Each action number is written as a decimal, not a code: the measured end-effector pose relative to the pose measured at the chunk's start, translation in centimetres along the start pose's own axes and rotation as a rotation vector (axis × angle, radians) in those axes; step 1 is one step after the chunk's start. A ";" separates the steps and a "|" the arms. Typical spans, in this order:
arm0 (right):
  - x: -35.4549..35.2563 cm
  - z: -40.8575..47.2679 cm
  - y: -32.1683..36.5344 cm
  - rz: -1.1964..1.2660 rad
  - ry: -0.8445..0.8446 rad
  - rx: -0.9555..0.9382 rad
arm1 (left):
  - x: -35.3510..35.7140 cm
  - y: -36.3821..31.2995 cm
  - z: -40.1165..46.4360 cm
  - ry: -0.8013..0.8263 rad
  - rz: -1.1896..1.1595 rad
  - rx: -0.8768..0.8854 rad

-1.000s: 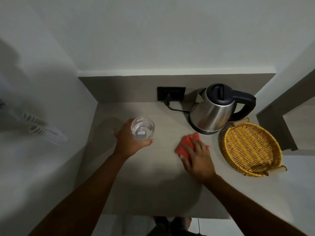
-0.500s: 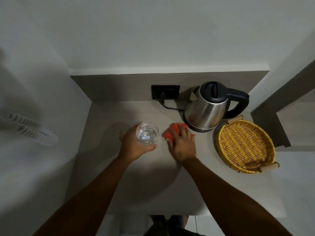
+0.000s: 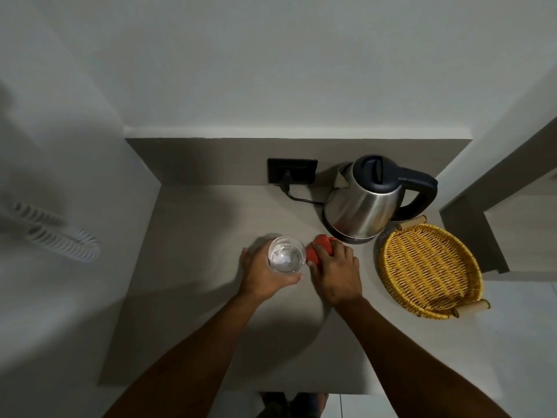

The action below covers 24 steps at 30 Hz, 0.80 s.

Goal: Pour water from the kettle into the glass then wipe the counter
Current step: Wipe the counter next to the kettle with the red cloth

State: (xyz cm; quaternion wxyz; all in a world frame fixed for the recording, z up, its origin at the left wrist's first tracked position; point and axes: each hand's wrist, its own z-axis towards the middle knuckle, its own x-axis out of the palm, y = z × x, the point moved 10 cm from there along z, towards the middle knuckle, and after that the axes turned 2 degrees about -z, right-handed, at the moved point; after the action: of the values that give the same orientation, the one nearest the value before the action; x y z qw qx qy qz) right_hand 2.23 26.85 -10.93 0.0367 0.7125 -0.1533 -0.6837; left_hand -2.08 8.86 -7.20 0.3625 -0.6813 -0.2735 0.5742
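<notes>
A clear glass (image 3: 285,254) with water in it stands at the middle of the beige counter (image 3: 193,285). My left hand (image 3: 261,273) is wrapped around it from the left and front. Right beside the glass, my right hand (image 3: 336,271) presses a bunched red cloth (image 3: 318,249) flat on the counter; only the cloth's far part shows past my fingers. The steel kettle (image 3: 361,203) with a black lid and handle sits on its base at the back right, just behind the cloth, spout pointing left.
A black wall socket (image 3: 292,170) with the kettle's cord plugged in is on the back panel. A yellow wicker basket (image 3: 428,267) with wooden handles lies at the right. Walls close in the counter at the left and back. A coiled white cord (image 3: 60,239) hangs on the left wall.
My right hand has slid the red cloth leftward across the counter, from in front of the kettle to right beside the glass. My left hand has kept hold of the glass.
</notes>
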 end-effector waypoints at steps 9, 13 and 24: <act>-6.4 -3.7 -9.2 0.118 -0.258 0.221 | 2.5 3.7 0.1 0.147 0.429 0.182; -7.3 -3.2 -16.3 0.081 -0.257 0.402 | 3.3 4.9 -0.3 0.153 0.651 0.242; -4.2 -1.7 -18.8 -0.050 -0.008 0.464 | 3.4 4.9 -0.4 0.201 0.720 0.231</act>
State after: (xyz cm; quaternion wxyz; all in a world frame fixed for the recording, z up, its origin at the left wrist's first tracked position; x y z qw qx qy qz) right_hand 7.01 45.54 -11.65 -0.1453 0.7029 -0.2888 -0.6336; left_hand -1.24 8.58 -13.16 0.2369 -0.7411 0.0864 0.6222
